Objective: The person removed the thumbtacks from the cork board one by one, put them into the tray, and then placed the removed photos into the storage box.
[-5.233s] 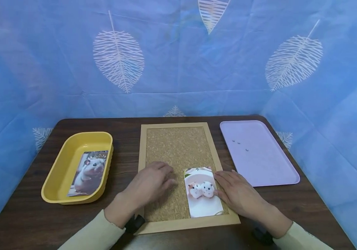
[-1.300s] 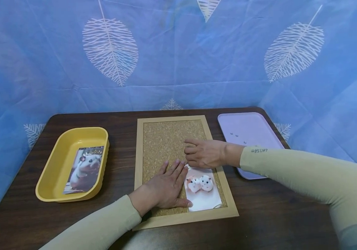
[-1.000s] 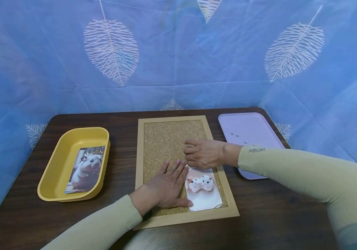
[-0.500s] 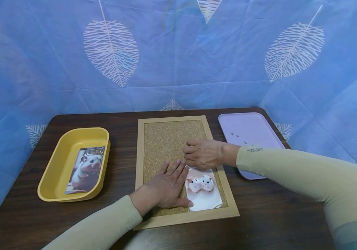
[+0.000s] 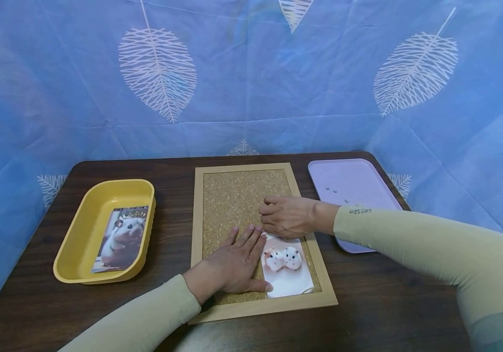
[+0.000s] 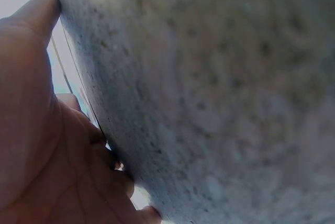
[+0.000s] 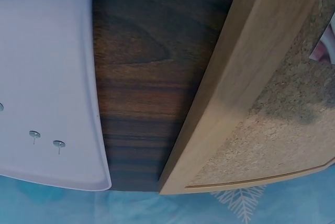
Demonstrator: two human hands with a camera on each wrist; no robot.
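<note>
A cork board (image 5: 238, 195) with a pale wood frame and grainy brown face lies flat mid-table. On its near right part lies a glossy rectangular photo (image 5: 287, 274) of 2 white hamsters. The left hand (image 5: 234, 264) lies flat on the cork just left of the photo, fingers straight, thumb touching the photo's left edge; nothing grasped. The right hand (image 5: 288, 217) sits at the photo's top edge w/ fingers curled down onto it; whether they pinch something small there can't be told.

Left of the board, apart from it, sits a yellow plastic tub (image 5: 80, 230) w/ rounded corners, holding a 2nd hamster photo (image 5: 121, 239). Right of the board lies a smooth lilac tray (image 5: 366, 225), shallow-rimmed, w/ 3 small metal pins (image 5: 334, 188) at its far part; right-wrist view shows a strip of bare table between tray and frame.

The table (image 5: 388, 303) is dark wood-grain w/ rounded far corners. Blue cloth w/ white leaf prints (image 5: 157, 61) hangs behind & at both sides. Bare cork lies beyond the hands.
</note>
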